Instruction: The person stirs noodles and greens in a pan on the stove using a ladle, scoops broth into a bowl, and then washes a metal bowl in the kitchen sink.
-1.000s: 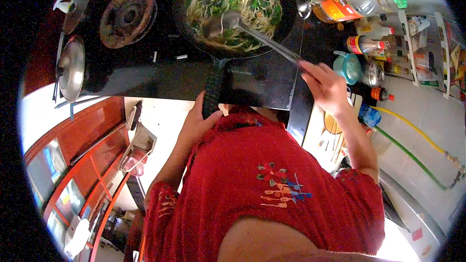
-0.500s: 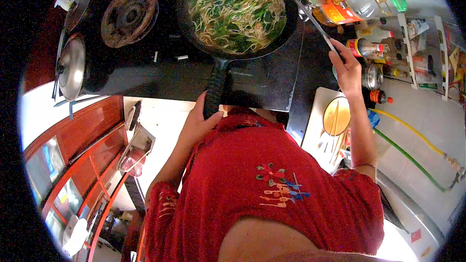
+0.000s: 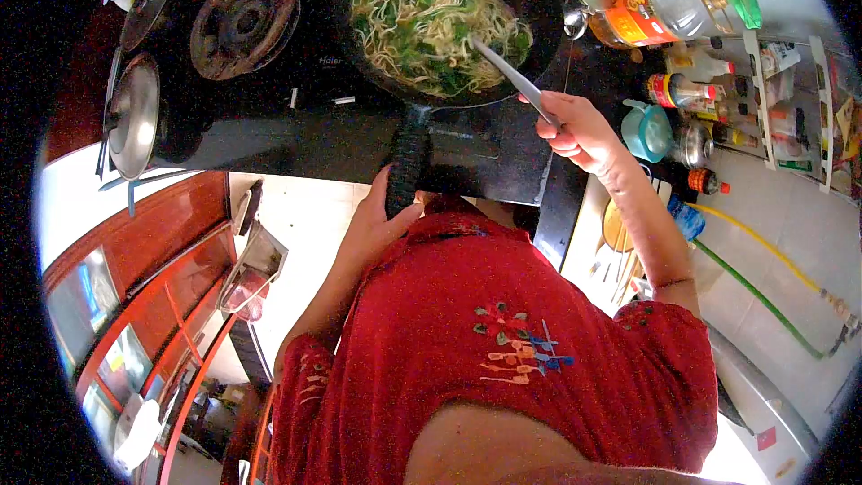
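**Noodles and greens in the wok, a hand on each tool**

Head view: the wok (image 3: 541, 0) sits at the far side of the black glass cooktop (image 3: 269, 139), holding noodles mixed with leafy greens (image 3: 431, 13). The left hand (image 3: 382, 214) grasps the end of the wok's dark ridged handle (image 3: 411, 157), thumb on one side and fingers on the other. The right hand (image 3: 579, 133) is closed around the shaft of a metal cooking utensil (image 3: 518, 81), which slants down into the noodles; its working end is buried there, so its shape cannot be told.

Left of the wok is a rusty, round burner (image 3: 247, 22), and beyond it, at the cooktop's edge, a shiny metal lid (image 3: 137, 121). On the right stand a large clear bottle with an orange label (image 3: 639, 9), a turquoise container (image 3: 648, 132) near the right hand, and a red-capped bottle (image 3: 708, 181).
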Motion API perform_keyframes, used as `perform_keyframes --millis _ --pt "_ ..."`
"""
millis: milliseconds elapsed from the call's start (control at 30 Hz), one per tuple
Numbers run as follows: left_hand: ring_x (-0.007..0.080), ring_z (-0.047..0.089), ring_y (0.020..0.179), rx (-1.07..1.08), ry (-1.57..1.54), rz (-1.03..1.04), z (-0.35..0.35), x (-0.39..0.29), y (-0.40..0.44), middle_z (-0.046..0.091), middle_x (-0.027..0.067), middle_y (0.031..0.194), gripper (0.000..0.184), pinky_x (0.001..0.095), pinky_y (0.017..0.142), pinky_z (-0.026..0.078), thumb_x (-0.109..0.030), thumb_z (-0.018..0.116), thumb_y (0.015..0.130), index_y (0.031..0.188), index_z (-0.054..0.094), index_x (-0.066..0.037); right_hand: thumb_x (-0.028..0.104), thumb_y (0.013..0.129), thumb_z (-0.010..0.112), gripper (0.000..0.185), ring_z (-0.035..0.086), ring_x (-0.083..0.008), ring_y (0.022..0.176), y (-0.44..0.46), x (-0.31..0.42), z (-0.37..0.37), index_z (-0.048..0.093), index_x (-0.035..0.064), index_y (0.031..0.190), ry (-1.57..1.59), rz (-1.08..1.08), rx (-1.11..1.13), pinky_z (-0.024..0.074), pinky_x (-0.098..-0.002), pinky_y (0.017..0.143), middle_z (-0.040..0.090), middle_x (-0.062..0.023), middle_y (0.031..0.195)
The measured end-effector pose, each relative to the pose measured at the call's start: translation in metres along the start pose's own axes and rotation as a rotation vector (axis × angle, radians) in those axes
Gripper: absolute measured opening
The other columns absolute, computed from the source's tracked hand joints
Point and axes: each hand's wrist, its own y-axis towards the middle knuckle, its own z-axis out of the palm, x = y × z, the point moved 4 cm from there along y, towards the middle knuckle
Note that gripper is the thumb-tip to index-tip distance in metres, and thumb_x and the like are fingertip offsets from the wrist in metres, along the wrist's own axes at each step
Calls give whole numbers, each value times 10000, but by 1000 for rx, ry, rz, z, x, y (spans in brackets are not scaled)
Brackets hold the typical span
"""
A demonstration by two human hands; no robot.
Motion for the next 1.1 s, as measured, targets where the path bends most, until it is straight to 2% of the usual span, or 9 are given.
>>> perform_keyframes --millis 133,300,400,567,667,833,933,1067,1100 --pt "318 539 1020 17 -11 -14 -2 0 0 529 248 1105 761 338 877 400 -379 614 752 1315 268 -1 230 933 398 289 272 2 379 -18 5 1 506 62 1141 -17 -19 53 194 -138 311 416 19 563" --pt "331 537 1030 42 6 8 -1 2 3 525 250 1117 776 345 879 402 -380 617 748 1321 256 0 258 900 481 310 347 -32 428 -54 21 -23 521 53 1128 -94 -76 -28 197 -159 321 418 14 577" --pt "333 536 1032 33 30 40 -3 4 4 527 248 1118 781 350 881 402 -382 618 746 1321 253 0 263 915 455 363 282 -14 396 -71 36 -28 477 26 1188 -283 -140 -190 205 -150 331 443 -9 566" --pt "335 533 1037 45 30 0 -4 1 2 527 249 1117 782 351 887 399 -389 617 745 1320 257 -1 235 922 455 341 352 -14 410 -84 70 -22 482 22 1186 -692 -260 -291 255 -171 351 434 50 535" --pt "335 530 1041 38 27 2 -3 1 1 526 248 1118 778 350 890 396 -397 612 748 1320 260 -3 231 915 470 341 360 -21 420 -81 85 -20 496 11 1175 -930 -494 -482 299 -196 382 438 56 547" --pt "318 522 1053 23 19 -27 -1 -4 0 519 245 1129 791 342 900 388 -436 606 749 1317 269 -2 240 867 511 285 597 -300 581 -38 104 -13 537 145 1134 -1674 -903 -761 463 -393 526 589 -138 628" --pt "311 511 1071 17 -3 -61 -1 -11 -1 507 245 1151 814 334 909 380 -459 606 747 1325 261 -1 232 860 516 267 589 -326 595 -8 101 -21 544 134 1107 -1768 -1026 -743 463 -411 538 596 -144 643" --pt "321 484 1107 -25 -47 -46 -1 -4 -3 472 240 1211 816 350 938 359 -454 605 751 1355 242 -42 238 899 470 282 552 -204 480 17 72 -44 517 87 1133 -1565 -591 -549 444 -329 468 556 -93 571" --pt "326 474 1120 -38 -55 -42 -1 -4 -3 460 239 1232 812 362 951 351 -446 606 754 1367 237 -63 256 915 449 310 488 -99 451 19 60 -51 504 43 1134 -1322 -560 -390 392 -259 403 528 -33 549"
